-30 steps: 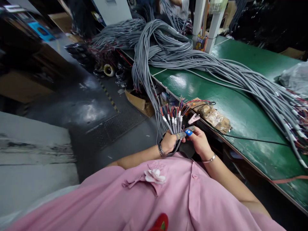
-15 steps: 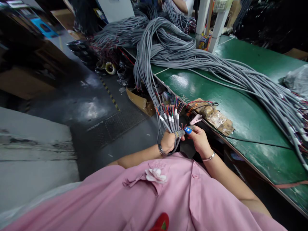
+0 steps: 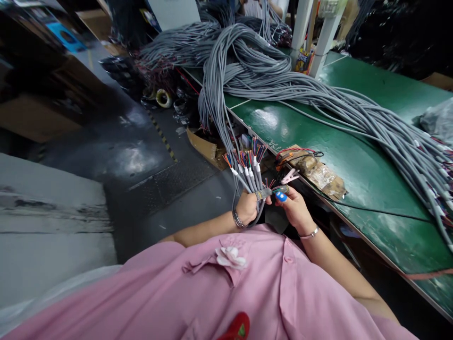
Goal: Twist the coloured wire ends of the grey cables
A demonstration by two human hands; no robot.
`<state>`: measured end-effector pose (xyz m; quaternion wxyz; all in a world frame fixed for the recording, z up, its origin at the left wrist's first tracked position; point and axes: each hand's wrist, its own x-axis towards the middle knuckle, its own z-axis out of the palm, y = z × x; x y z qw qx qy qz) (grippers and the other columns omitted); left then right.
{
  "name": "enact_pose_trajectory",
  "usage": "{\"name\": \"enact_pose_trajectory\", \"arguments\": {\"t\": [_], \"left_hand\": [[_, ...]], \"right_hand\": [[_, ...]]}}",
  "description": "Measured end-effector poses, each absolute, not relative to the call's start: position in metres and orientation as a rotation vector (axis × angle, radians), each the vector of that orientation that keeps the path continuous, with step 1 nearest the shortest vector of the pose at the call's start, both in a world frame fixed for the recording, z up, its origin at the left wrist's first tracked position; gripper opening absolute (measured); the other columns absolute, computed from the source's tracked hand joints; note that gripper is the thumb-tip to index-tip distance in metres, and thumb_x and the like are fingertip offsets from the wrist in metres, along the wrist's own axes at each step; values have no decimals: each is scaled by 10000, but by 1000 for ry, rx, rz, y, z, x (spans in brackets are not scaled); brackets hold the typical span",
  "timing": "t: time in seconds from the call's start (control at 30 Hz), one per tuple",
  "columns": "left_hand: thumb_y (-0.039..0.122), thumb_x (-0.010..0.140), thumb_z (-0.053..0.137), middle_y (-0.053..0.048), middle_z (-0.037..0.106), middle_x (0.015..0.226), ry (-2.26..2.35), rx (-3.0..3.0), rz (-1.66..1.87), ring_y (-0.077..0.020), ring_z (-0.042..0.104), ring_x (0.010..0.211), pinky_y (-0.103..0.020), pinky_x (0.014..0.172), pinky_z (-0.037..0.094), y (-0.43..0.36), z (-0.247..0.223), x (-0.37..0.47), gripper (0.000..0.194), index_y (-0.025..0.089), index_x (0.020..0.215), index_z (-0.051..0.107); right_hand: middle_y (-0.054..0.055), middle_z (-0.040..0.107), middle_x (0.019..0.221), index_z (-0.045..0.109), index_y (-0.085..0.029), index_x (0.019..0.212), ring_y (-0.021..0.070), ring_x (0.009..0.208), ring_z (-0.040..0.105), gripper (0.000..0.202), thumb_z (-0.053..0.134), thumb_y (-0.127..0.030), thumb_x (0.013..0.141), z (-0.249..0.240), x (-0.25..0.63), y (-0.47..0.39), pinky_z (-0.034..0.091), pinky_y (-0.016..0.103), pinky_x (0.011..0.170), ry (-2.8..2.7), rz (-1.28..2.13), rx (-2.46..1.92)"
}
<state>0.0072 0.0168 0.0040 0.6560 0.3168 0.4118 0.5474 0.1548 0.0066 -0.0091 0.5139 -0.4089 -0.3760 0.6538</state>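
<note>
My left hand (image 3: 247, 208) is wrapped round several grey cables (image 3: 248, 180), whose ends fan out in coloured wires (image 3: 244, 158). A grey-wrapped finger of this hand lies across the cables. My right hand (image 3: 294, 208) is closed just to the right, its fingertips near short thin wires (image 3: 270, 182). On its thumb sits a blue piece (image 3: 281, 196), and another finger has a grey wrapping (image 3: 283, 188). What the right fingers pinch is too small to make out. Close above the right hand is a pink clip (image 3: 290, 176) at the table edge.
A thick bundle of grey cables (image 3: 300, 85) runs across the green table (image 3: 382, 222). Taped brown cardboard (image 3: 320, 174) lies near its edge. An open carton (image 3: 203, 144) is below on the left. Another person's arm (image 3: 276, 8) shows at the top.
My right hand has moved slightly right and down, away from the left, and more of the thin wires shows between the hands. My left hand keeps its grip on the cables.
</note>
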Motion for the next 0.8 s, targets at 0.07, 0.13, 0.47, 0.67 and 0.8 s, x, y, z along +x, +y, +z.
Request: {"name": "enact_pose_trajectory", "arguments": {"t": [0.07,0.13,0.47,0.67,0.8], "left_hand": [[240,637,714,1,594,481,928,700,1228,-130,552,453,-270,522,452,17,7,8,158,139,666,596],[230,621,730,2,601,486,927,678,1208,-133,554,447,-269,510,453,17,10,10,174,140,686,596],[247,642,716,-21,594,491,906,773,1126,-126,554,470,-272,544,467,23,9,21,152,125,623,627],[263,630,726,-12,589,492,912,751,1130,-128,550,456,-273,515,464,24,7,22,173,129,643,617],[258,636,729,-7,590,491,890,767,1124,-128,545,446,-269,501,455,23,6,25,175,131,678,615]], "right_hand": [[-3,627,748,671,-211,880,112,629,533,249,727,-406,735,-13,164,10,473,261,631,-802,1658,-920],[9,634,772,659,-217,875,120,636,550,330,655,-528,765,-16,173,17,498,272,632,-672,1699,-899],[-27,508,605,607,-206,719,99,537,456,381,623,-583,777,-5,161,41,427,231,522,-708,1449,-963],[-13,568,676,608,-217,752,117,585,498,315,654,-529,768,-6,160,41,463,261,584,-619,1533,-908],[-1,588,706,625,-209,750,123,602,514,294,693,-496,741,-9,161,43,470,271,601,-578,1538,-866]]}}
